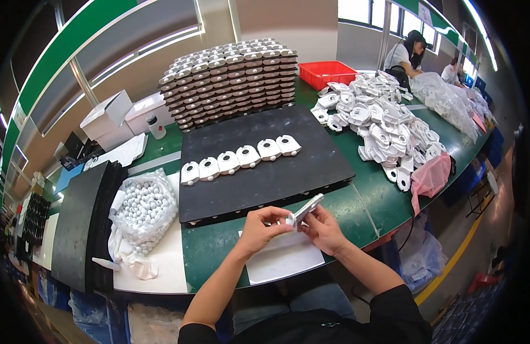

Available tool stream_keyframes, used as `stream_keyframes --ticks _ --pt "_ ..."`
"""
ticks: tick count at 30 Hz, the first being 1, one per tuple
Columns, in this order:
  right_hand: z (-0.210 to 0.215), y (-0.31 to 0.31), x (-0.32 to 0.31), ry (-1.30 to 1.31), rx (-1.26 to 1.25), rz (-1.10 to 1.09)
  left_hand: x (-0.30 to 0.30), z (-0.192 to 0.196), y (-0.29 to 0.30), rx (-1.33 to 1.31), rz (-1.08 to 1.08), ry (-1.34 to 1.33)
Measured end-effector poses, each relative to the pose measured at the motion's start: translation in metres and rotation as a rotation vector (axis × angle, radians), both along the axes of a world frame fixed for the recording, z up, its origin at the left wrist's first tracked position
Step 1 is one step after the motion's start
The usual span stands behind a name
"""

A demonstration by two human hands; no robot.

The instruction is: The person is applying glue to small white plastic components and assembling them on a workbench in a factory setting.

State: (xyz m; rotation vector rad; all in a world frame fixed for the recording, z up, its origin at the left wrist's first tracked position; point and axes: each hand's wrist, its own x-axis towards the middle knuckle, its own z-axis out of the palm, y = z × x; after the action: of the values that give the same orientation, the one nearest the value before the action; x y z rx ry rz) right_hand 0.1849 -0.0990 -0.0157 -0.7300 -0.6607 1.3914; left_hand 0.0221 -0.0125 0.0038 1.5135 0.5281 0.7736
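Observation:
A white plastic part [306, 208], seen edge-on, is held above the near edge of the green table. My right hand [323, 230] grips it with closed fingers. My left hand [263, 229] pinches at its lower left end, where a small white bit shows between thumb and finger; whether that is a separate piece I cannot tell. Beneath both hands lies a white sheet of paper [285, 259]. Just beyond them is a black board [265, 192], bearing a row of several white parts [246, 156], each with a round dark-centred hole and a small white knob at its lower edge.
Left of the board is a clear plastic bag of white balls [143, 200], beside stacked black boards [81, 223]. Behind rises a tall stack of loaded boards [230, 83]. At right are heaped white parts [385, 123], a red bin [327, 73] and a pink mesh cloth [430, 176]. A co-worker [408, 57] sits farther back.

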Motion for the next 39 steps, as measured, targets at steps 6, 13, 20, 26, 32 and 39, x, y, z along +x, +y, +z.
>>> stream_keyframes --ticks 6,13,20,26,32,39 --pt "0.015 0.0 0.006 -0.19 0.08 0.099 -0.001 0.016 -0.009 0.276 0.051 0.03" --pt "0.067 0.046 0.02 -0.604 0.286 0.177 0.001 0.007 0.002 -0.023 0.145 -0.348" --pt "0.051 0.154 0.112 -1.02 0.225 -0.514 -0.026 0.015 0.032 -0.83 0.131 -0.782" --pt "0.015 0.195 0.157 -1.539 -0.127 -0.631 -0.035 0.013 0.04 -0.943 0.173 -1.082" --pt "0.017 0.199 0.154 -1.484 -0.19 -0.451 -0.03 0.006 0.041 -0.866 0.203 -1.024" --pt "0.041 0.136 0.186 -1.905 -0.088 -0.742 -0.023 0.008 0.037 -0.731 0.148 -0.84"
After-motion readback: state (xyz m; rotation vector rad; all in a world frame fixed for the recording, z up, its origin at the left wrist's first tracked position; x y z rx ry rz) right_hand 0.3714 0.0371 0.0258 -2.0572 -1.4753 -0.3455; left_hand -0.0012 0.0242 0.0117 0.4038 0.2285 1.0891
